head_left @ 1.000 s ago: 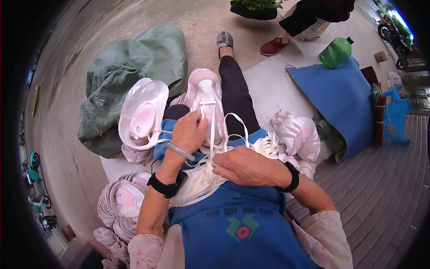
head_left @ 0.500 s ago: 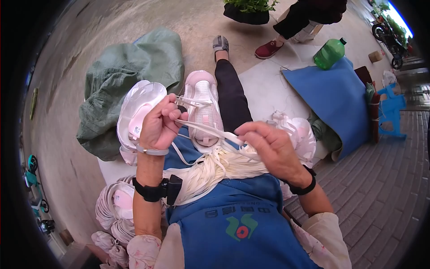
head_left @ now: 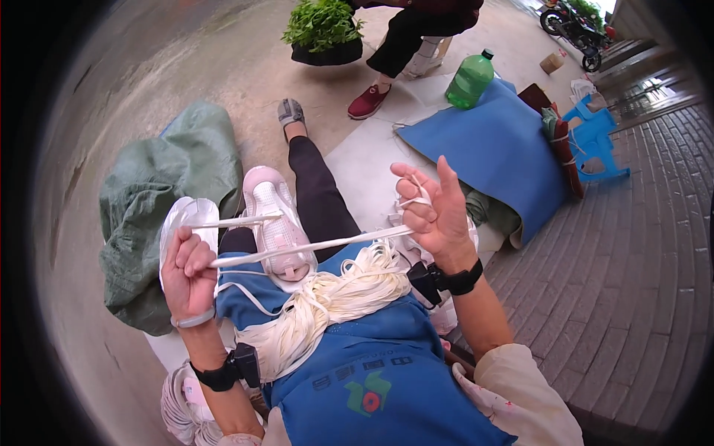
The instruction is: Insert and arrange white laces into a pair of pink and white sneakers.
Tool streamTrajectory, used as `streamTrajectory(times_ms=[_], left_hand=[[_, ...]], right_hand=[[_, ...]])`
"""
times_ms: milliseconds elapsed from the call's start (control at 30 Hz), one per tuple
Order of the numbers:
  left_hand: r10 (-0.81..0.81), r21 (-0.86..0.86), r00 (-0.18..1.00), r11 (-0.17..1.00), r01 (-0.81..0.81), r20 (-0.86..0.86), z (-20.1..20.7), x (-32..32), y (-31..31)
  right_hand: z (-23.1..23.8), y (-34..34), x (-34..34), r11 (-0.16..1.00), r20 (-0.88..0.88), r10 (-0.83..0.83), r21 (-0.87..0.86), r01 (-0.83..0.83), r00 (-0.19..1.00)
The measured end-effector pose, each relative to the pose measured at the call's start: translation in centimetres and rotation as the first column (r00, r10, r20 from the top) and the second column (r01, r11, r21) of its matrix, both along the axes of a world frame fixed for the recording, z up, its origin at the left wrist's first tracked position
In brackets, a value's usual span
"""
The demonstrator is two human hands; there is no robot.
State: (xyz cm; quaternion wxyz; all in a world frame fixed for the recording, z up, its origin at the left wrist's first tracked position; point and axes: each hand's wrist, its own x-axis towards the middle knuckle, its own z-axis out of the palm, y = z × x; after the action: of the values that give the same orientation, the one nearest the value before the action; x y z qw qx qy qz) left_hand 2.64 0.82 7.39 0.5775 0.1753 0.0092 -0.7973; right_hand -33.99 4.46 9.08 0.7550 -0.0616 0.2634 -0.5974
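Observation:
A white shoelace (head_left: 312, 247) is stretched between my two hands, above my lap. My left hand (head_left: 189, 273) is closed on one end of it, fingers curled in. Loops of the lace wrap round the fingers of my right hand (head_left: 439, 212), which curl while the thumb points up. Between the hands a pink and white shoe upper (head_left: 288, 258) rests on my lap, and a strand of lace reaches its front part. Nearer to me, a thick bundle of cream laces (head_left: 312, 316) lies across my blue apron (head_left: 312, 409). Behind my left hand stands another pale shoe upper (head_left: 195, 211), partly hidden.
A green tarp heap (head_left: 171, 156) lies at the left. Far right are a blue mat (head_left: 483, 141), a green bottle (head_left: 471, 80) and a blue stool (head_left: 595, 141). Another person's red shoe (head_left: 368, 102) and a pot of greens (head_left: 320, 30) are ahead. More shoe uppers (head_left: 186, 405) sit lower left.
My hands have moved apart, drawing the lace out between them; my right hand has risen and turned, with lace round its fingers. The whole view has shifted to the right.

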Motion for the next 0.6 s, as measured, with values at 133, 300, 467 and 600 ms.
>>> streamTrajectory(times_ms=[133,300,467,600], left_hand=[[-0.014,0.007,0.994,1.000,0.014,0.109,-1.0,0.9,0.5],[0.003,0.060,0.990,0.998,-0.012,0.144,-0.6,0.8,0.9],[-0.078,0.131,0.985,0.990,0.058,0.155,-1.6,1.8,2.0],[-0.127,0.178,0.967,0.980,0.088,0.223,-1.6,1.8,3.3]], right_hand=[[0.0,0.1,0.3,0.990,-0.141,0.070,-0.114,-0.087,0.988],[1.0,0.5,0.7,0.974,-0.326,0.051,-0.192,-0.119,0.944],[-0.6,0.7,0.9,0.986,-0.286,0.029,-0.151,-0.075,0.958],[-0.5,0.8,0.8,0.989,-0.205,-0.053,-0.143,0.024,0.977]])
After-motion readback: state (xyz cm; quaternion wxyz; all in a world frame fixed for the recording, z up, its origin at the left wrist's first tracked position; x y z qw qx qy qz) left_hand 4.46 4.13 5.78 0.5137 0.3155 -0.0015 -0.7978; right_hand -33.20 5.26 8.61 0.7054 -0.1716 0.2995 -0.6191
